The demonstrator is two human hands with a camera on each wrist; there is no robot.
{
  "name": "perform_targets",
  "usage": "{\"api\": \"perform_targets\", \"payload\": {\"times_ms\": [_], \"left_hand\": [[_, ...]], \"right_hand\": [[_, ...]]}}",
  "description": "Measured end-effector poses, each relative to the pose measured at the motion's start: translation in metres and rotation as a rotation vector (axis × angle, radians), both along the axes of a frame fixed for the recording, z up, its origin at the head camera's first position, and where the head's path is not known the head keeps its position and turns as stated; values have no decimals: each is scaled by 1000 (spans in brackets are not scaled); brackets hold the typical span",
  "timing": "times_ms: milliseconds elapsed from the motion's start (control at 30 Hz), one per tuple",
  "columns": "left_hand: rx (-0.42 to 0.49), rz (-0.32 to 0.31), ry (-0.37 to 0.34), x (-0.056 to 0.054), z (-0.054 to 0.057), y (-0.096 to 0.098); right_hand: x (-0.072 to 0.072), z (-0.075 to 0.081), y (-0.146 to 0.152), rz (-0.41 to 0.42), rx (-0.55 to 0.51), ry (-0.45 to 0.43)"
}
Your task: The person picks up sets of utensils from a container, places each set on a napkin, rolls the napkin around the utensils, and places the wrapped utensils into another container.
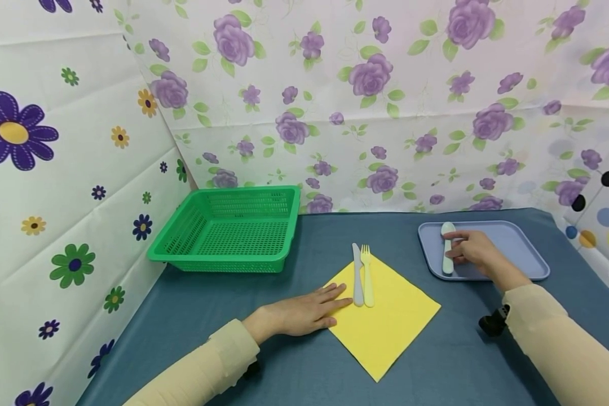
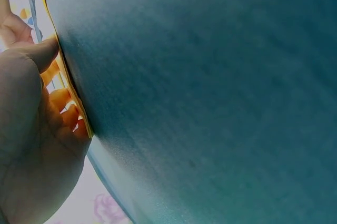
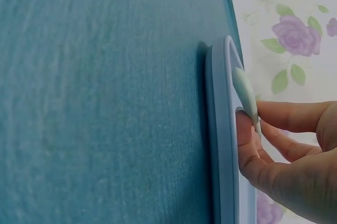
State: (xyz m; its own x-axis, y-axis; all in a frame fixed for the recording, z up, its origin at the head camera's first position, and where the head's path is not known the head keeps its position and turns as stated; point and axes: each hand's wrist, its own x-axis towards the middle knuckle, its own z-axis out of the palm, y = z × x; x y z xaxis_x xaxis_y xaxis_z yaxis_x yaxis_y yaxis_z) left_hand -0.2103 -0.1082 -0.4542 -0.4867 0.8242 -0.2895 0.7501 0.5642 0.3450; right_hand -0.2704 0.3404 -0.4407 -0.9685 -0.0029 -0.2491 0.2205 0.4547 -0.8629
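My left hand (image 1: 309, 310) rests with fingers spread on the left corner of a yellow napkin (image 1: 385, 332), its fingertips close to a grey knife (image 1: 357, 276). Beside the knife lies a pale yellow fork (image 1: 367, 282), tines pointing away from me. Over at the right, my right hand (image 1: 469, 248) pinches a pale mint spoon (image 1: 448, 266) above the left part of a light blue tray (image 1: 512, 248). In the right wrist view, thumb and fingers close on the spoon (image 3: 245, 92) near the tray's rim (image 3: 224, 129).
A green plastic basket (image 1: 218, 264) with perforated sides stands at the back left of the blue-covered table (image 1: 304, 366). Floral cloths hang behind the table and on its left side; a dotted cloth (image 1: 604, 225) hangs on the right.
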Motion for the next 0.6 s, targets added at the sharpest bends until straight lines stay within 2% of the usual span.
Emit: {"api": "perform_targets", "payload": {"times_ms": [167,333,600], "left_hand": [[0,-1,1,0,-1,0],[2,1,-5,0,-3,-1],[3,-4,-1,-1,-2,-1]], "right_hand": [[1,2,-1,1,-21,12],[4,6,-4,37,-56,39],[10,14,-23,77,-68,37]]}}
